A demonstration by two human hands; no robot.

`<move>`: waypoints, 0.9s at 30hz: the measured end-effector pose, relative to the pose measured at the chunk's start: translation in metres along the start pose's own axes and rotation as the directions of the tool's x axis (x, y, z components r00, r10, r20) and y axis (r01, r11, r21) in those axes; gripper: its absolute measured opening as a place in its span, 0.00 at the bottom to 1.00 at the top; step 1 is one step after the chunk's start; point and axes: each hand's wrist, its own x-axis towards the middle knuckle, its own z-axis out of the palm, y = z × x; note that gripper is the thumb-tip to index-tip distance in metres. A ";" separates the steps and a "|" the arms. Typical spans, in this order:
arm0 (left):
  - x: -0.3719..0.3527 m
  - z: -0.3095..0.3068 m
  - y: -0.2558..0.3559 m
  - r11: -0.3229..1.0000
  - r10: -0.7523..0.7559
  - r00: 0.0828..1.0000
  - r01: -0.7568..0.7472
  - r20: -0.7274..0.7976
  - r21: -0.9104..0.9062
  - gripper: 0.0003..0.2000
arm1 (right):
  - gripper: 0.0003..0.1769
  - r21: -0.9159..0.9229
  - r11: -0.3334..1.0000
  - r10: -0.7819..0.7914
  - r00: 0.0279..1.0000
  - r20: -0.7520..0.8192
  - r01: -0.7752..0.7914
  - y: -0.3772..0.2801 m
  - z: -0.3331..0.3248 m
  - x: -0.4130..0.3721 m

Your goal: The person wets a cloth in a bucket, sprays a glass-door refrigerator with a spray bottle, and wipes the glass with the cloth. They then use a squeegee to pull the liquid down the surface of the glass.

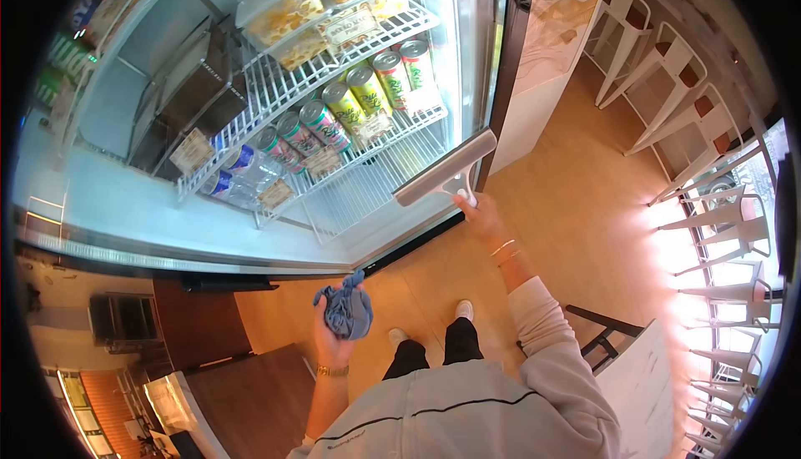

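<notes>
A squeegee (446,168) with a wide pale blade and white handle is in my right hand (484,215), its fingers wrapped round the handle. The blade is raised in front of the glass-fronted fridge (334,246), near its right edge; whether it touches the glass I cannot tell. My left hand (335,344), lower and to the left, holds a crumpled blue cloth (346,310) away from the fridge. Behind the glass, several cans (365,90) and plastic bottles (250,177) stand on a white wire shelf, with food containers (304,12) on the shelf above.
White metal chairs (713,129) line the right side. A table (638,384) with a pale top and black legs is close by my right arm. Dark brown furniture (250,400) stands at the lower left. My shoes (465,310) are on the wooden floor (542,234).
</notes>
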 end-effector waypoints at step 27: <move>-0.035 -0.058 0.056 0.972 -0.233 0.925 0.227 0.300 0.055 0.19 | 0.31 -0.006 0.941 0.304 0.837 0.455 -0.339 -0.101 0.127 -0.216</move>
